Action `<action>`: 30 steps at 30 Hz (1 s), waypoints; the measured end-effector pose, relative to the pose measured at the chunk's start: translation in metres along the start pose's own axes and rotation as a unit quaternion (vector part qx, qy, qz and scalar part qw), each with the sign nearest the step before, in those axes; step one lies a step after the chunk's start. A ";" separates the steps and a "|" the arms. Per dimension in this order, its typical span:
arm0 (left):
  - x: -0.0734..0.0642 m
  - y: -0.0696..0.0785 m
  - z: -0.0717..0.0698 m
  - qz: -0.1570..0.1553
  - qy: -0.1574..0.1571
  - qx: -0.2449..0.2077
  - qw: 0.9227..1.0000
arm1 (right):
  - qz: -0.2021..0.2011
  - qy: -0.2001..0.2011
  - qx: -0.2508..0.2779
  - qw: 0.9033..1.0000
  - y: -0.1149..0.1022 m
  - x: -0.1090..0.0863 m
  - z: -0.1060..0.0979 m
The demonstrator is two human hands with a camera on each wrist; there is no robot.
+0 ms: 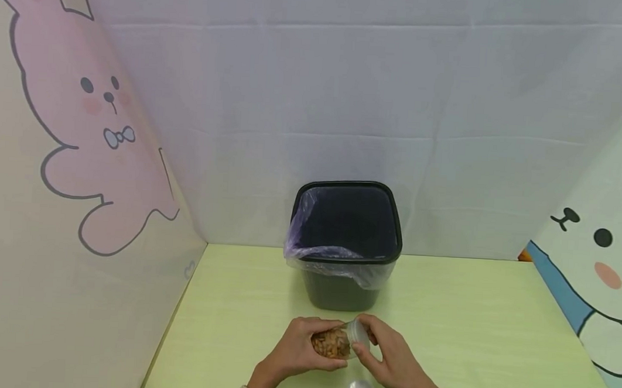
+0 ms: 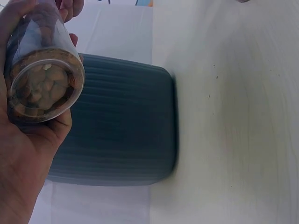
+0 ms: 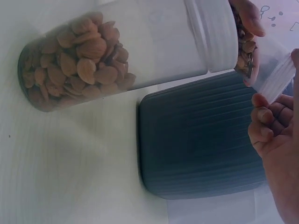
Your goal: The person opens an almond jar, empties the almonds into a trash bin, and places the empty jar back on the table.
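Observation:
My left hand [image 1: 299, 346] holds a clear plastic jar [image 1: 331, 343] of brown nuts or kernels, tipped on its side with its base to the left. The left wrist view shows that base [image 2: 44, 86] close up, with pieces pressed against it. On the jar's other end, my right hand [image 1: 393, 359] grips the whitish lid [image 1: 358, 335] between thumb and fingers. Whether the lid is loose I cannot tell. Near my right wrist stands a second clear jar [image 3: 140, 46], lidded and about half full of almonds [image 3: 84, 63].
Just beyond my hands is a dark ribbed trash bin [image 1: 340, 289], lined with a thin translucent purple bag [image 1: 334, 254]. It stands on a pale yellow-green table [image 1: 484, 320]. A white cloth [image 1: 347, 102] hangs behind, and printed panels with cartoon animals flank both sides.

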State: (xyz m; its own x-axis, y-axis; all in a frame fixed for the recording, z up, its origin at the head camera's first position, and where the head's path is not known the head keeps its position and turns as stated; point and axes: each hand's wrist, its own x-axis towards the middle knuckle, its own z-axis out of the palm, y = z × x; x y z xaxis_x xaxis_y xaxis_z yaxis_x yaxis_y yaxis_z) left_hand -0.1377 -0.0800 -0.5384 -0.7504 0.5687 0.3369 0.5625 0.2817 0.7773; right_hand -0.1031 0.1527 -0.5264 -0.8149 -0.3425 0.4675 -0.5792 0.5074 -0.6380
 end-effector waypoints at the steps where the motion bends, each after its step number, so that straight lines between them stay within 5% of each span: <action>1: 0.000 0.000 0.000 -0.008 -0.006 -0.011 1.000 | 0.000 0.000 0.000 1.000 -0.001 0.000 0.000; 6: 0.000 0.002 -0.001 -0.046 -0.030 -0.063 0.997 | 0.016 -0.019 -0.001 1.000 -0.005 0.000 -0.004; 12: -0.003 0.005 0.003 -0.050 -0.027 -0.062 0.996 | 0.101 -0.095 0.053 0.989 -0.007 0.006 -0.012; 16: -0.005 0.008 0.005 -0.033 -0.011 -0.015 0.999 | 0.131 -0.094 0.056 0.985 -0.006 0.008 -0.011; 21: -0.004 0.012 0.004 -0.009 0.017 0.065 0.998 | 0.162 -0.052 -0.009 0.985 -0.010 0.008 -0.005; 30: -0.001 0.011 0.012 0.035 0.070 0.209 0.975 | 0.214 -0.004 -0.035 0.976 -0.012 0.012 0.001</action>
State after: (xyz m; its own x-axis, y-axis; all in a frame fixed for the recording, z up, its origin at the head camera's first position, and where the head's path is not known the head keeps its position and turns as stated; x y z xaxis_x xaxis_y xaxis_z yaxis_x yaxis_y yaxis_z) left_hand -0.1265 -0.0683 -0.5360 -0.7291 0.4942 0.4734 0.6838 0.5538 0.4751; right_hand -0.1056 0.1419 -0.5137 -0.9825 -0.0928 0.1617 -0.1824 0.6574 -0.7311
